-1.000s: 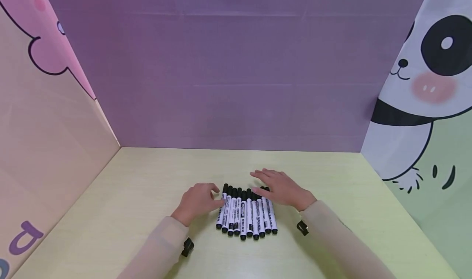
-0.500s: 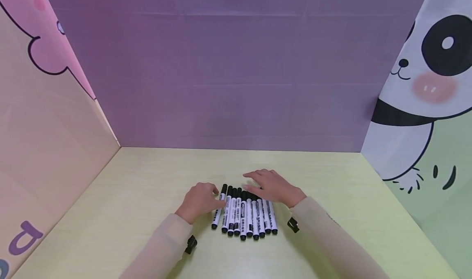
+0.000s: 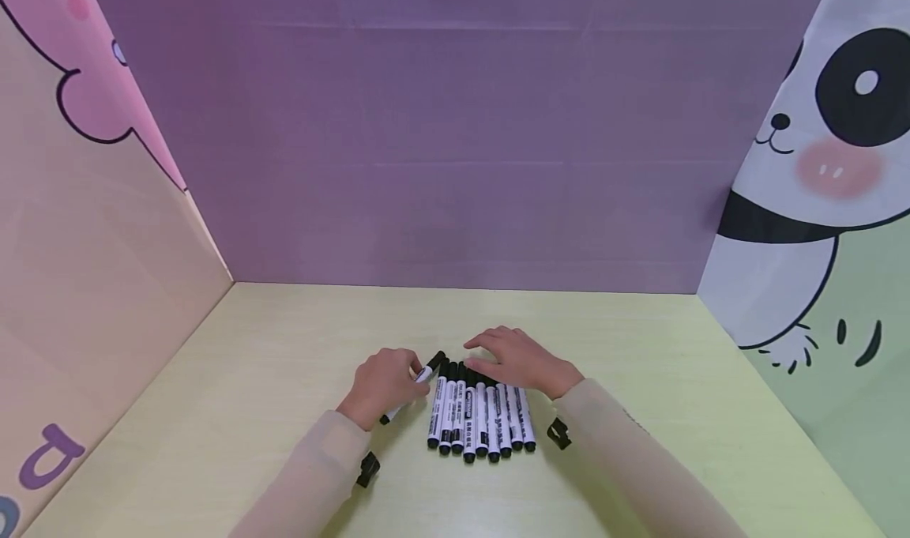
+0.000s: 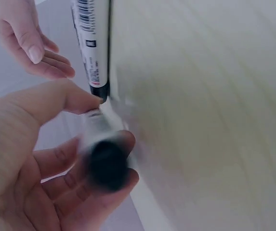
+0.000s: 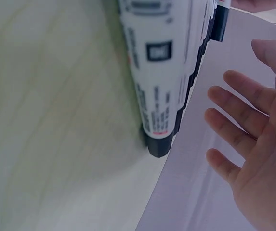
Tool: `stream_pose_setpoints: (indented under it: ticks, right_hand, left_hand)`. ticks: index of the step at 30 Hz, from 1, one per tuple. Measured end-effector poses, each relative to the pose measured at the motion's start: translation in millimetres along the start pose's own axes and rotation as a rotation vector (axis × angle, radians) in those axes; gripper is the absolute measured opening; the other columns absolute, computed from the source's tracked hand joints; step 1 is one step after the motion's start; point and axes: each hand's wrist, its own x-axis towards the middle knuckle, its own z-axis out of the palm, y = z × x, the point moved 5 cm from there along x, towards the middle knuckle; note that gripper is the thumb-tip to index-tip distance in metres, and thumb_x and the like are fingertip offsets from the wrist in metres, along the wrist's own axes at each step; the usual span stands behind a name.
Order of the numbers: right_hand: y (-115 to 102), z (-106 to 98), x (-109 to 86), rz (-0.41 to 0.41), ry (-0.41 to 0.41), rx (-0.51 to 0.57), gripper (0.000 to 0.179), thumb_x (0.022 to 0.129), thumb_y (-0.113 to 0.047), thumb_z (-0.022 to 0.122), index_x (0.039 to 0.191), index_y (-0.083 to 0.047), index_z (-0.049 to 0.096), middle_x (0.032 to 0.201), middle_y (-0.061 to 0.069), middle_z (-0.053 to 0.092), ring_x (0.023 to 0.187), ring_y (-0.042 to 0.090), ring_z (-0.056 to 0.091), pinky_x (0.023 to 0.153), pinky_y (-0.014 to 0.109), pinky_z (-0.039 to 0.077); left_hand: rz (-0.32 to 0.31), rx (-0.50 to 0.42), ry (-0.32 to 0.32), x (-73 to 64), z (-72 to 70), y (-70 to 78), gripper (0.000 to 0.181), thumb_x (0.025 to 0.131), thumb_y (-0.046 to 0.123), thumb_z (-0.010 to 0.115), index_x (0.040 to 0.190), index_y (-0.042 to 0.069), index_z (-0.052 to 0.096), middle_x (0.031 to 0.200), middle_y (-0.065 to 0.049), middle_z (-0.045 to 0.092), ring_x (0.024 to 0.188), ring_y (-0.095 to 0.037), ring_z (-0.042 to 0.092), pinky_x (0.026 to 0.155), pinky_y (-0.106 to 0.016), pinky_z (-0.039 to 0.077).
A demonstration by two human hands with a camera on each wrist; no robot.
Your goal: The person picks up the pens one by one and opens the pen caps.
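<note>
My left hand (image 3: 384,384) pinches a white marker with black ends (image 3: 387,419) between thumb and fingers, at the left of a row of markers (image 3: 469,423). That marker slants, its cap toward the far end of the row. In the left wrist view its black end (image 4: 108,164) faces the camera, blurred, with the thumb on one side and fingers on the other. My right hand (image 3: 517,360) hovers over the far, capped ends of the row and hides some caps. The right wrist view shows its fingers (image 5: 234,103) spread and holding nothing, beside the nearest marker (image 5: 157,86).
The row of several white markers lies side by side on a pale wooden table (image 3: 320,317). A purple panel (image 3: 455,143) stands at the back, with printed panels at left (image 3: 107,246) and right (image 3: 839,309). Small black devices hang at both cuffs.
The leftmost marker has come away from the row and turned aslant in my left hand. My right hand has shifted left over the caps. The other markers stay put.
</note>
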Motion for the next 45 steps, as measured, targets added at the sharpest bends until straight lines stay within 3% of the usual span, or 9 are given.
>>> stream_pose_setpoints:
  ticks: [5,9,14,18,22,26,31,39,45]
  right_hand:
    - [-4,-2,1.1,-0.008,0.023,0.022,0.049,0.104,-0.045,0.051,0.138,-0.011,0.060,0.135,0.005,0.061,0.131,0.027,0.050,0.109,0.051,0.035]
    - [-7,-6,0.2,-0.006,0.033,0.057,0.048,0.104,-0.043,0.051,0.140,-0.011,0.059,0.137,0.005,0.060,0.131,0.027,0.049,0.109,0.051,0.034]
    - [-10,-9,-0.2,0.004,0.038,0.206,0.048,0.105,-0.038,0.052,0.143,-0.008,0.054,0.138,0.007,0.059,0.129,0.026,0.052,0.107,0.048,0.039]
    - [-10,-9,0.9,0.019,0.033,0.309,0.047,0.106,-0.037,0.051,0.142,-0.008,0.054,0.129,0.007,0.063,0.120,0.023,0.058,0.101,0.046,0.045]
    - [-10,-10,1.0,0.033,0.046,0.379,0.039,0.105,-0.036,0.054,0.135,-0.013,0.059,0.114,0.000,0.067,0.107,0.017,0.062,0.092,0.042,0.049]
    - [-12,-13,1.0,0.042,0.082,0.464,0.029,0.104,-0.035,0.057,0.124,-0.015,0.063,0.108,-0.002,0.067,0.102,0.015,0.062,0.088,0.039,0.050]
    - [-14,-13,1.0,0.033,0.119,0.610,0.023,0.103,-0.031,0.058,0.115,-0.012,0.064,0.108,0.012,0.068,0.101,0.028,0.063,0.089,0.040,0.050]
    - [-15,-13,-0.8,0.033,0.147,0.761,0.025,0.102,-0.030,0.061,0.118,-0.011,0.066,0.108,0.018,0.067,0.101,0.034,0.063,0.092,0.044,0.050]
    - [-17,-13,-3.8,0.035,0.125,0.892,0.038,0.100,-0.037,0.063,0.127,-0.011,0.066,0.115,0.008,0.069,0.110,0.033,0.062,0.099,0.054,0.045]
  left_hand:
    - [0.080,-0.041,0.055,-0.2,-6.6,6.6,0.019,0.085,0.027,0.077,0.093,0.010,0.073,0.074,0.003,0.062,0.060,-0.014,0.052,0.053,-0.030,0.044]
    - [0.118,-0.086,0.086,-0.7,-12.1,11.9,0.018,0.085,0.023,0.073,0.096,0.009,0.073,0.079,0.002,0.062,0.063,-0.013,0.054,0.055,-0.030,0.045]
    - [0.177,-0.148,0.111,-2.2,-17.2,17.0,0.014,0.086,0.017,0.070,0.097,0.009,0.072,0.083,0.000,0.062,0.067,-0.014,0.053,0.059,-0.032,0.045]
    - [0.218,-0.196,0.103,-2.3,-17.1,19.1,0.013,0.087,0.015,0.067,0.098,0.008,0.069,0.082,0.001,0.061,0.066,-0.014,0.051,0.059,-0.031,0.044]
    - [0.220,-0.220,0.102,-2.4,-15.4,19.0,0.013,0.090,0.019,0.064,0.099,0.010,0.066,0.076,0.003,0.059,0.059,-0.013,0.048,0.055,-0.030,0.041]
    - [0.235,-0.209,0.143,-4.3,-16.3,19.8,0.014,0.093,0.025,0.064,0.099,0.012,0.064,0.070,0.006,0.057,0.055,-0.012,0.046,0.053,-0.030,0.040]
    - [0.256,-0.185,0.185,-7.2,-19.3,21.9,0.015,0.095,0.029,0.062,0.101,0.015,0.062,0.066,0.007,0.054,0.054,-0.012,0.046,0.051,-0.031,0.040]
    - [0.293,-0.156,0.185,-9.6,-20.9,27.4,0.021,0.099,0.035,0.061,0.104,0.015,0.065,0.063,0.009,0.051,0.054,-0.010,0.045,0.051,-0.030,0.038]
    - [0.332,-0.166,0.188,-11.5,-22.2,33.5,0.019,0.100,0.033,0.061,0.102,0.016,0.068,0.068,0.010,0.052,0.057,-0.009,0.046,0.053,-0.029,0.039]
